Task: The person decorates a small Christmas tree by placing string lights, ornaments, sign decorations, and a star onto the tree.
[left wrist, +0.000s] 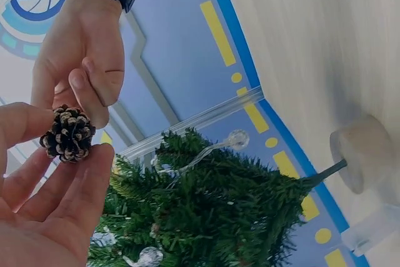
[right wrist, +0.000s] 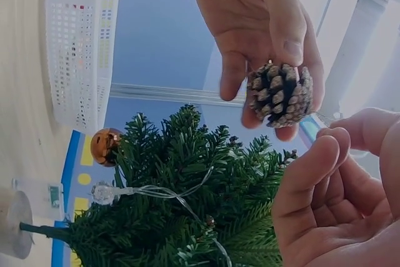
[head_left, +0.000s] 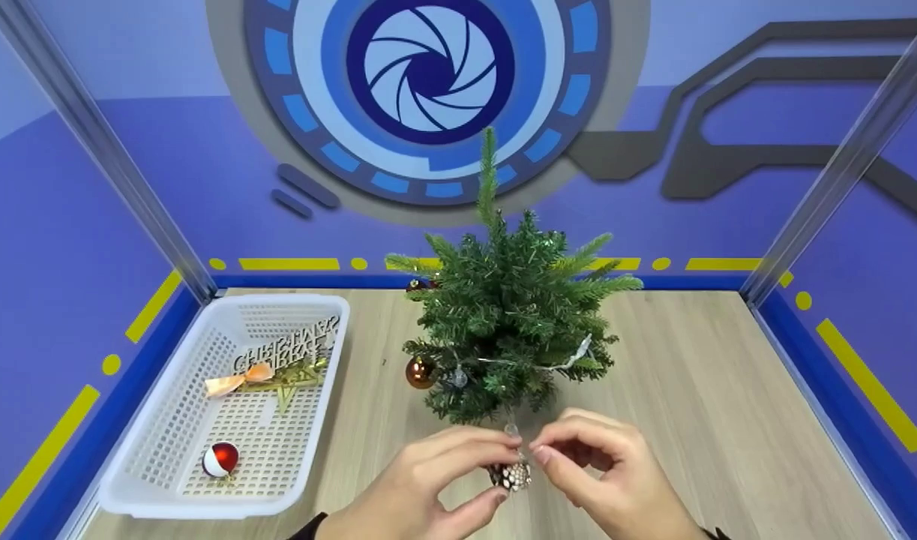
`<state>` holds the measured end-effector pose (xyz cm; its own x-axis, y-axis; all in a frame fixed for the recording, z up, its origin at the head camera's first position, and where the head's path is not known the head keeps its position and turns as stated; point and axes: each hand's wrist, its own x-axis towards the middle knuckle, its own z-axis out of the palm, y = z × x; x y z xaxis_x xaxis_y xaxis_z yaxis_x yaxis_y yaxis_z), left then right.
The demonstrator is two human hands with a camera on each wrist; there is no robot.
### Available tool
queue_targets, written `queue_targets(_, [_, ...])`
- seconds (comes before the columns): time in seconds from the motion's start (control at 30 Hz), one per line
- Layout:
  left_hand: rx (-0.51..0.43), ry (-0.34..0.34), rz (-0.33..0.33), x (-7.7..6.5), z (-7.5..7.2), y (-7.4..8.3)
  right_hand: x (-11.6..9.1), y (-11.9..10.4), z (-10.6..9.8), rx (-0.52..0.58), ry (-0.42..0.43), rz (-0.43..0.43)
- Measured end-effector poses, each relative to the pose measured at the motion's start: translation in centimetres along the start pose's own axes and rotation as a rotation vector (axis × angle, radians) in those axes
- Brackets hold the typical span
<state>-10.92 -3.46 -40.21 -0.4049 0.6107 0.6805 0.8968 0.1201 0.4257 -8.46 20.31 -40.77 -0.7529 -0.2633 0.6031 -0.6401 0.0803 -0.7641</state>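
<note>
A pinecone (right wrist: 281, 95) with pale-tipped scales is gripped between the thumb and fingers of my left hand (head_left: 447, 472), in front of the small artificial Christmas tree (head_left: 507, 322). My right hand (head_left: 604, 465) is just to its right, thumb and forefinger pinched together on a thin string (right wrist: 322, 119) that runs from the pinecone. In the left wrist view the pinecone (left wrist: 69, 134) sits at the fingertips, with my right hand (left wrist: 84, 60) behind it. A clear light string (right wrist: 165, 191) winds through the branches, and a copper-coloured ball (head_left: 421, 372) hangs at the tree's left.
A white basket (head_left: 121, 480) stands at the left, holding a red-and-white ball (head_left: 220, 460), an orange bow (head_left: 239, 380), gold stars (head_left: 287, 390) and glittery lettering (head_left: 286, 349). The tree has a round base (left wrist: 362, 154). Panelled walls (head_left: 818, 225) enclose the wooden table (head_left: 698, 360).
</note>
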Motion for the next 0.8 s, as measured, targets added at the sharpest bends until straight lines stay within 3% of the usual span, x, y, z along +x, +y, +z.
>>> queue_targets(0.2, [-0.006,-0.006,-0.095,0.3,0.3,0.4,0.4,-0.3,0.0,-0.179,-0.020,-0.088])
queue_targets(0.3, [0.017,0.031,-0.075,0.9,0.5,0.6,0.5,-0.8,-0.1,-0.245,-0.034,-0.109])
queue_targets(0.47, [0.134,0.054,-0.031,1.7,0.9,0.9,0.6,-1.5,-0.3,-0.328,-0.061,-0.152])
queue_targets(0.8, [0.199,0.005,-0.041,1.6,1.2,0.8,0.2,-1.1,-0.6,-0.350,-0.125,-0.154])
